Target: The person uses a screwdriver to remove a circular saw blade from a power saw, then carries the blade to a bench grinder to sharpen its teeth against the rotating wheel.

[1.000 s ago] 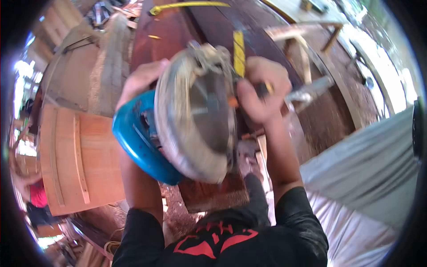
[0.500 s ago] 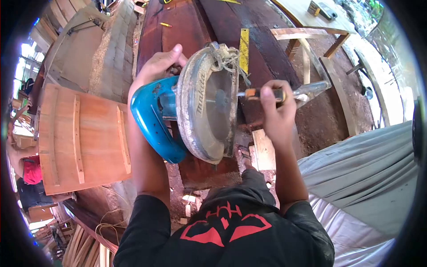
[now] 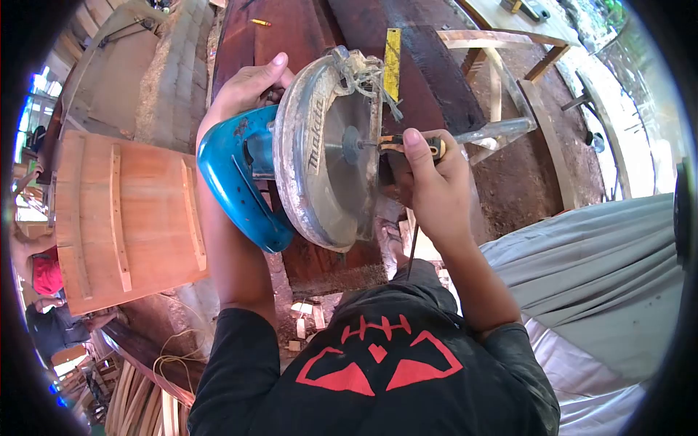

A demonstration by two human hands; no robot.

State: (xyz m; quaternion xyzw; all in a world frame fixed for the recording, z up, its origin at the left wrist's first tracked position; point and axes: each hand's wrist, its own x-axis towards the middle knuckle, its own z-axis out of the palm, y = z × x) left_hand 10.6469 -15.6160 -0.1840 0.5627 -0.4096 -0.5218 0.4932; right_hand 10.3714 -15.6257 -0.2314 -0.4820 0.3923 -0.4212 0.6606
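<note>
My left hand [image 3: 247, 89] grips a blue circular saw [image 3: 236, 185] from behind, thumb up, most of its fingers hidden. The saw is tilted so that its dusty blade guard [image 3: 291, 167] and round blade [image 3: 340, 174] face right. Frayed string [image 3: 358, 73] is tied around the top of the guard. My right hand [image 3: 443, 182] is closed around a screwdriver [image 3: 392, 143] with an orange and black handle, thumb along it. Its shaft points left at the blade's centre hub [image 3: 353, 144]; contact is hard to make out. A thin dark rod [image 3: 414, 251] shows below my right hand.
Dark reddish planks [image 3: 305, 36] lie beneath the saw, with a yellow ruler [image 3: 392, 62] and a yellow pencil [image 3: 260, 22] on them. A wooden frame [image 3: 502, 43] stands at right, near grey cloth [image 3: 582, 269]. At left are a wooden panel [image 3: 145, 218] and another person [image 3: 54, 320].
The screwdriver has moved left with my right hand, bringing its shaft to the blade's hub. The saw sits slightly further left and higher in view. The thin dark rod now shows below my right hand.
</note>
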